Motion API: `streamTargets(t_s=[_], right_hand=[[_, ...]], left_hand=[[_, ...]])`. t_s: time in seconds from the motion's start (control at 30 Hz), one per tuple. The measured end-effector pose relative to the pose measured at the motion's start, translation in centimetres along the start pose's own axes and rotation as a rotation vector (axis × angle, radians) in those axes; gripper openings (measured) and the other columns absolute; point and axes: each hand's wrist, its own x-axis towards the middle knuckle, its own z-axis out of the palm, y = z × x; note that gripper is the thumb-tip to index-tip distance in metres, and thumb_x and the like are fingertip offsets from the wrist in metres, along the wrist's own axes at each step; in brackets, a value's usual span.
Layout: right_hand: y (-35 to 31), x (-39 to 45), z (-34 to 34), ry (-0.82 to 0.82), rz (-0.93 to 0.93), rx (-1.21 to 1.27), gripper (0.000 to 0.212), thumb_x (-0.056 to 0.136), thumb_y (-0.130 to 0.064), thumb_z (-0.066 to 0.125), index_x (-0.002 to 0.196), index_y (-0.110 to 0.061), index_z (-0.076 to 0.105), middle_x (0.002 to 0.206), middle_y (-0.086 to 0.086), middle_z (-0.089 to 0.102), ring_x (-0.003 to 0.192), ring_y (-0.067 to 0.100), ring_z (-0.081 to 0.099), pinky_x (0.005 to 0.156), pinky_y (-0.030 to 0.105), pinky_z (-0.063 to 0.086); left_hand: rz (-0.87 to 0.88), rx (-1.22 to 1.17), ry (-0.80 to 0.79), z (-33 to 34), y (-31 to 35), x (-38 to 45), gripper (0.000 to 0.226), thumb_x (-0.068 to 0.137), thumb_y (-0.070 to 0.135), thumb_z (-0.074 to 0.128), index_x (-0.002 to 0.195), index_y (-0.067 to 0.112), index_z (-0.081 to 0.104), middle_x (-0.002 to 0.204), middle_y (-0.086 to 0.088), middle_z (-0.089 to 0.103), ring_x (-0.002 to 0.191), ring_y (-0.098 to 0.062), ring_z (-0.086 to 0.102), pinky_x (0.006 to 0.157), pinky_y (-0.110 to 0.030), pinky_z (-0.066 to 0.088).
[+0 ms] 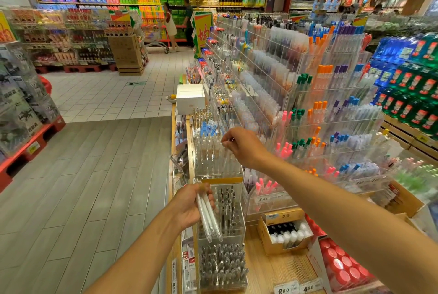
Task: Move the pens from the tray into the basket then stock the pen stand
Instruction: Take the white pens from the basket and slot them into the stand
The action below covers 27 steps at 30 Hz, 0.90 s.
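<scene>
White pens (208, 213) gripped in left hand (187, 206), right hand (239, 145) above pen stand (219, 163)

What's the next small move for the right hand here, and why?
Probably lower the right hand to seat its pinched pen in the clear pen stand, then reach back for another. That hand sits directly above the stand's upright white pens, while the left hand holds a few more white pens ready.

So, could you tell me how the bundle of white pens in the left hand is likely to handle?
The white pens look thin, stiff and probably light. Their smooth round barrels, held loosely in the left hand, could slip apart, and would likely roll if laid flat.
</scene>
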Motion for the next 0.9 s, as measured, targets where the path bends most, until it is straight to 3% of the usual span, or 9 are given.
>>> streamTargets(t_s=[0.13,0.27,0.5,0.67,0.77,0.9], right_hand=[[0.4,0.3,0.4,-0.034,-0.019,-0.066,0.014,0.096,-0.018,0.059,0.101,-0.011,0.069,0.105,0.004,0.059,0.095,0.017,0.053,0.080,0.026,0.037],[0.4,0.8,0.7,-0.081,-0.027,-0.134,0.014,0.093,-0.021,0.063,0.102,-0.014,0.072,0.098,-0.005,0.049,0.092,0.016,0.051,0.083,0.030,0.042],[-0.5,1.5,0.8,-0.140,0.037,-0.253,0.018,0.091,-0.029,0.065,0.106,-0.021,0.072,0.098,-0.009,0.046,0.095,0.020,0.057,0.082,0.039,0.051],[-1.1,0.5,1.4,-0.054,-0.034,-0.341,0.029,0.090,-0.031,0.067,0.118,-0.026,0.065,0.114,-0.004,0.055,0.100,0.019,0.056,0.077,0.033,0.048],[-1.9,-0.4,1.6,-0.052,-0.080,-0.209,0.023,0.093,-0.027,0.063,0.115,-0.020,0.066,0.111,-0.002,0.057,0.098,0.017,0.055,0.080,0.030,0.044],[-2.8,-0.8,1.5,-0.299,0.078,0.021,0.020,0.093,-0.035,0.062,0.096,-0.017,0.069,0.088,0.000,0.064,0.079,0.013,0.056,0.066,0.025,0.044]], left_hand=[[0.045,0.001,0.010,0.0,-0.1,0.1,0.019,0.093,-0.010,0.041,0.102,0.004,0.050,0.067,-0.013,0.057,0.055,-0.020,0.054,0.049,-0.030,0.052],[0.035,0.018,-0.002,-0.1,0.0,0.2,0.017,0.092,-0.005,0.052,0.108,-0.002,0.056,0.073,-0.014,0.062,0.057,-0.020,0.060,0.050,-0.031,0.056],[0.024,0.018,-0.032,-0.1,0.2,0.0,0.010,0.075,0.006,0.069,0.082,-0.002,0.071,0.075,-0.014,0.064,0.059,-0.020,0.062,0.053,-0.031,0.058],[0.064,0.028,-0.017,0.0,0.4,-0.4,0.019,0.076,0.011,0.073,0.089,-0.001,0.068,0.075,-0.014,0.066,0.059,-0.021,0.065,0.052,-0.030,0.058],[0.089,0.052,-0.018,0.2,0.5,-0.8,0.022,0.076,0.015,0.072,0.090,-0.001,0.068,0.072,-0.014,0.067,0.055,-0.020,0.064,0.048,-0.028,0.056],[0.129,0.060,-0.020,0.4,0.6,-0.8,0.023,0.075,0.017,0.072,0.090,-0.001,0.069,0.073,-0.012,0.067,0.055,-0.018,0.062,0.047,-0.027,0.054]])
